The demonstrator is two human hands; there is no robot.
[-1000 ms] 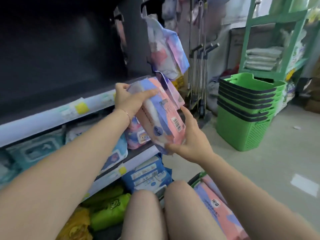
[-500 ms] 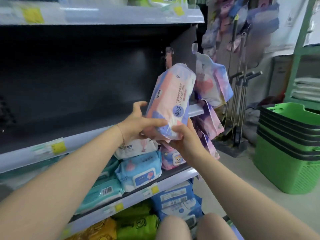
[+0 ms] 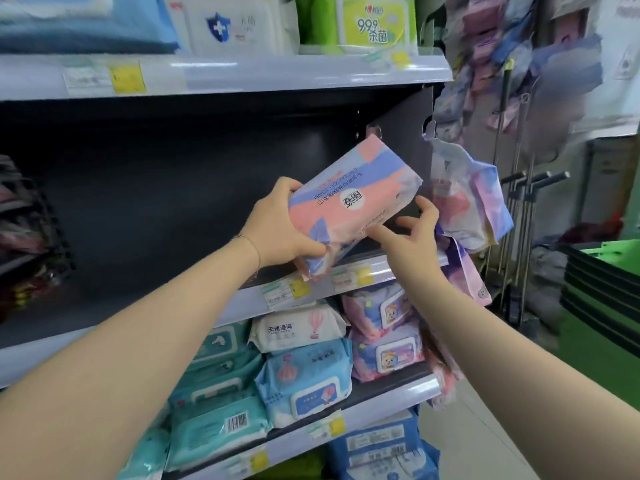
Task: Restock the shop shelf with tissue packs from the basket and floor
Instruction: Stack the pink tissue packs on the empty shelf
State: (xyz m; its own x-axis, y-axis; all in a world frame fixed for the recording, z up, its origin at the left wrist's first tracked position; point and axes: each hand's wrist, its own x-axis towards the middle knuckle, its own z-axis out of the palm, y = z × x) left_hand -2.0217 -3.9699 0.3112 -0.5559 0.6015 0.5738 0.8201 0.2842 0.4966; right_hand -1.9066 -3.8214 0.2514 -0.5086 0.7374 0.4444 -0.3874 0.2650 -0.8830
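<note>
A pink, blue and white tissue pack (image 3: 349,206) is held tilted just above the front edge of the dark middle shelf (image 3: 349,280), at its right end. My left hand (image 3: 280,225) grips the pack's lower left end, thumb underneath and fingers over the top. My right hand (image 3: 412,233) is at the pack's lower right edge with loosely spread fingers; fingertips touch or nearly touch it. The shelf board behind the pack looks bare.
Wet-wipe packs (image 3: 304,372) fill the shelf below, and more packs (image 3: 360,24) stand on the top shelf. Similar tissue packs hang on hooks (image 3: 467,202) at the shelf's right end. Mop handles (image 3: 519,188) and stacked green baskets (image 3: 602,289) stand to the right.
The pack went from upright to lying tilted toward the shelf, lifted higher. My right hand loosened its grip and moved to the pack's right edge. The view tilted upward.
</note>
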